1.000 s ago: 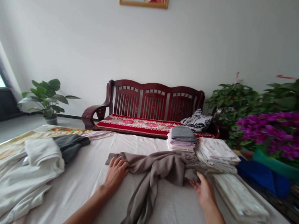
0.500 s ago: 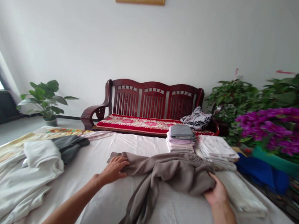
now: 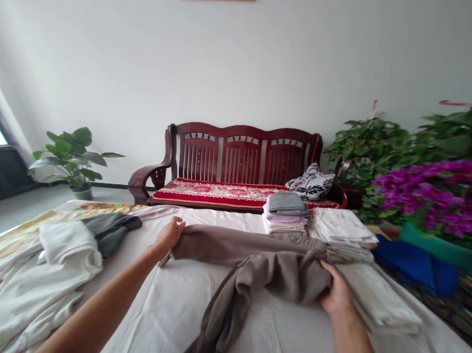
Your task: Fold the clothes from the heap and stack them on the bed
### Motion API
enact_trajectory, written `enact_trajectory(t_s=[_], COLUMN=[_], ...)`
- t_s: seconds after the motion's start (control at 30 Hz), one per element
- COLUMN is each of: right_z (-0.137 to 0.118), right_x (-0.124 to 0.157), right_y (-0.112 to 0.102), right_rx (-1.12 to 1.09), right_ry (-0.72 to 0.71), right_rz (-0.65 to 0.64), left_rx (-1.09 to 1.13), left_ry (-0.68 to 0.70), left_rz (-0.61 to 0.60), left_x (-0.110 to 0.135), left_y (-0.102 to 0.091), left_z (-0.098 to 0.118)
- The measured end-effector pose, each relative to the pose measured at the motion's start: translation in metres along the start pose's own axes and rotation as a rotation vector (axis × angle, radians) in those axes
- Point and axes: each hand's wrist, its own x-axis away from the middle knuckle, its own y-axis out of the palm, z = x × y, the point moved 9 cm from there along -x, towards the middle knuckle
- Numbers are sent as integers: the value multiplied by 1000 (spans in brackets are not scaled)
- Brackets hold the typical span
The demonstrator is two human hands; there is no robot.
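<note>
A pair of grey-brown trousers (image 3: pixel 216 244) lies across the white sheet. One leg stretches to the left, the other hangs toward me in loose folds, and the gathered waist is at the right. My left hand (image 3: pixel 170 234) pinches the far left end of the stretched leg, slightly raised from the sheet. At the waist end my right hand (image 3: pixel 336 292) is closed on the bunched fabric, its thumb on top and its other fingers partly hidden.
Folded clothes (image 3: pixel 285 214) and white folded cloths (image 3: pixel 342 228) are stacked at the back right. A flat pale bundle (image 3: pixel 384 300) lies right of my right hand. Crumpled white clothing (image 3: pixel 64 272) and a dark grey garment (image 3: pixel 110 230) lie at left. A wooden bench (image 3: pixel 237 160) stands behind.
My left hand has moved left and away from me, from lying on the trouser leg to pinching its end. The leg is now pulled straighter. My right hand has shifted little.
</note>
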Motion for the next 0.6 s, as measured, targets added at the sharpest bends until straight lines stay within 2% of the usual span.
enact_trajectory(t_s=[0.07, 0.13, 0.2, 0.3, 0.33, 0.43, 0.5, 0.6], right_z=[9, 13, 14, 16, 16, 16, 16, 17], right_x=[1, 1, 2, 2, 2, 4, 5, 7], right_y=[4, 8, 9, 8, 7, 9, 10, 12], right_rx=[11, 18, 19, 5, -3, -26, -40, -52], right_ry=[86, 121, 140, 161, 163, 163, 163, 153], right_rz=[-3, -18, -14, 14, 20, 18, 21, 43], left_rx=[-33, -53, -57, -23, -23, -87, -113, -107], left_ry=[15, 89, 193, 309, 335, 427, 460, 483], left_rz=[31, -33, -244, -670, -738, -701, -654, -640], left_x=[11, 35, 71, 146, 168, 211, 225, 233], left_y=[-5, 1, 20, 55, 60, 68, 74, 85], left_z=[6, 24, 48, 76, 81, 87, 85, 84])
